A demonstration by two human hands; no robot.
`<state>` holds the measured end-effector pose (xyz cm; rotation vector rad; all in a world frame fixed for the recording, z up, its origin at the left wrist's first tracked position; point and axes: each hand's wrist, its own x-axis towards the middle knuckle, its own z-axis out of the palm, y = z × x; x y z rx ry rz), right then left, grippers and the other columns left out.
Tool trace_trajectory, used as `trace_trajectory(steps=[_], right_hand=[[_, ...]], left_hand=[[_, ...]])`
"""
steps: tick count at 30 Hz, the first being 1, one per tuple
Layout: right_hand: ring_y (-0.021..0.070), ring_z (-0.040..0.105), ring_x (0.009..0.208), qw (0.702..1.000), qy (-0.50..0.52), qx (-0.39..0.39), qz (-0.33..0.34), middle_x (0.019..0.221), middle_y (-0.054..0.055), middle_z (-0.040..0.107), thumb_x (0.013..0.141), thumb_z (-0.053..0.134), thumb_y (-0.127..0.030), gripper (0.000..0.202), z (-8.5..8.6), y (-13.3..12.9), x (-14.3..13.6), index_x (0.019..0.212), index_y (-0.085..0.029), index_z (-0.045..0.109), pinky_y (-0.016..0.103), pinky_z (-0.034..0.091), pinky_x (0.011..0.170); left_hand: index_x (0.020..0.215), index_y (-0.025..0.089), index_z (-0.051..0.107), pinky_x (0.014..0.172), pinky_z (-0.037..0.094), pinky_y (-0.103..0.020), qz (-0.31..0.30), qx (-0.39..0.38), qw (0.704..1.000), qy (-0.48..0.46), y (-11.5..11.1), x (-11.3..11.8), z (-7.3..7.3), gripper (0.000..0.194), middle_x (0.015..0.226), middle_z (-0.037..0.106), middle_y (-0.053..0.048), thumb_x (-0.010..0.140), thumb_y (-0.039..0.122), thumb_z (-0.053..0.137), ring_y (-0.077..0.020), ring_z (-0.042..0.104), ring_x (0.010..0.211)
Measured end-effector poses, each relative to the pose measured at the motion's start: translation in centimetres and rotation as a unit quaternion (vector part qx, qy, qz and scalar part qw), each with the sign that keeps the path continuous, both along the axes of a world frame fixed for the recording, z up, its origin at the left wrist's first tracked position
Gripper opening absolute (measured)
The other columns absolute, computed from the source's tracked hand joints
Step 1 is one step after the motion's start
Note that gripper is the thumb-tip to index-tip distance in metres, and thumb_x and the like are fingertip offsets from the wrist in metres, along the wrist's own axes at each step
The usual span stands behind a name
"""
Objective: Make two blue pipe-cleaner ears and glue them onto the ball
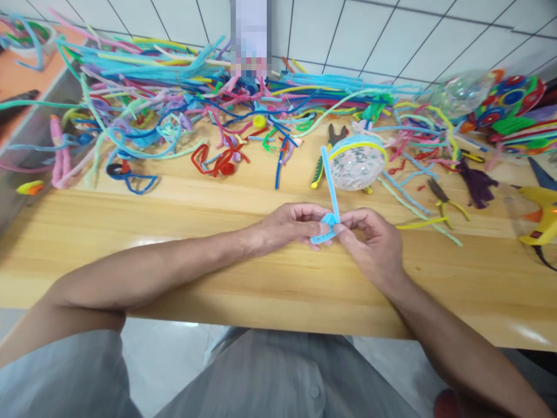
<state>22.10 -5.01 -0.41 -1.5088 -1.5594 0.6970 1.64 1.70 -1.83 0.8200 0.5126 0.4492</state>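
Between my two hands is a light blue pipe cleaner (331, 188), its lower part coiled into a small flat shape and its free end sticking up. My left hand (292, 227) pinches the coiled part from the left, thumb on top. At the right edge of the coil, my right hand (375, 242) pinches it at the base of the upright end. Just beyond my hands sits a clear, speckled ball (357, 165) with a light blue and yellow band over its top. Pliers with green and yellow handles (319, 168) lie partly behind that ball.
A tangled heap of colourful pipe cleaners (174, 110) runs along the wall. On the right lie yellow-handled pliers (442, 200), a purple tassel-like piece (477, 183) and a yellow glue gun (539, 215). A grey bin edge (41, 145) borders the left side.
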Motion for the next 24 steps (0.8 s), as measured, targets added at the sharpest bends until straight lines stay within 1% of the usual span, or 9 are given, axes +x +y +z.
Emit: trace_trajectory(steps=[5, 9, 13, 15, 19, 24], right_hand=[[0.0174, 0.067, 0.07, 0.989, 0.11, -0.091, 0.023, 0.078, 0.0, 0.073, 0.087, 0.08, -0.035, 0.013, 0.0, 0.3, 0.3, 0.089, -0.027, 0.071, 0.033, 0.054, 0.069], [0.0164, 0.065, 0.066, 0.976, 0.15, -0.153, 0.035, 0.075, -0.001, 0.072, 0.081, 0.085, -0.041, 0.022, 0.5, 1.0, 0.4, 0.086, -0.026, 0.07, 0.032, 0.054, 0.063], [0.0133, 0.061, 0.059, 0.96, 0.184, -0.207, 0.035, 0.073, -0.001, 0.072, 0.074, 0.089, -0.042, 0.027, 0.8, 1.6, 0.5, 0.084, -0.023, 0.072, 0.028, 0.052, 0.058], [0.0123, 0.06, 0.058, 0.955, 0.197, -0.218, 0.036, 0.073, -0.001, 0.072, 0.072, 0.089, -0.041, 0.028, 0.9, 1.7, 0.5, 0.083, -0.022, 0.072, 0.027, 0.051, 0.056], [0.0119, 0.06, 0.058, 0.949, 0.22, -0.221, 0.054, 0.073, 0.0, 0.073, 0.073, 0.088, -0.039, 0.026, 0.8, 1.8, 0.5, 0.083, -0.021, 0.072, 0.026, 0.05, 0.054], [0.0113, 0.06, 0.058, 0.944, 0.242, -0.212, 0.067, 0.075, 0.0, 0.073, 0.075, 0.087, -0.037, 0.025, 0.6, 1.9, 0.5, 0.085, -0.02, 0.071, 0.026, 0.05, 0.054]], left_hand=[[0.113, 0.016, 0.078, 0.075, 0.061, -0.028, -0.021, -0.029, 0.999, -0.002, 0.5, -0.1, 0.0, 0.046, 0.105, 0.082, -0.009, 0.076, 0.036, 0.095, -0.0194, 0.079, 0.089], [0.117, 0.015, 0.076, 0.074, 0.063, -0.028, -0.037, -0.043, 0.998, 0.011, 0.8, -0.2, 0.1, 0.044, 0.103, 0.082, -0.01, 0.08, 0.033, 0.092, -0.0205, 0.08, 0.088], [0.114, 0.013, 0.076, 0.072, 0.063, -0.026, -0.051, -0.044, 0.997, 0.03, 0.9, -0.3, 0.6, 0.038, 0.107, 0.082, -0.013, 0.084, 0.031, 0.088, -0.0204, 0.08, 0.089], [0.113, 0.012, 0.076, 0.072, 0.063, -0.026, -0.057, -0.042, 0.997, 0.041, 0.9, -0.4, 0.9, 0.035, 0.108, 0.082, -0.013, 0.085, 0.03, 0.087, -0.0203, 0.08, 0.089], [0.114, 0.012, 0.075, 0.074, 0.064, -0.027, -0.064, -0.035, 0.995, 0.065, 0.9, -0.5, 1.2, 0.034, 0.106, 0.083, -0.012, 0.087, 0.029, 0.084, -0.0205, 0.081, 0.089], [0.117, 0.013, 0.075, 0.072, 0.065, -0.025, -0.065, -0.028, 0.994, 0.079, 1.0, -0.5, 1.1, 0.036, 0.106, 0.083, -0.011, 0.087, 0.029, 0.084, -0.0196, 0.081, 0.086]])
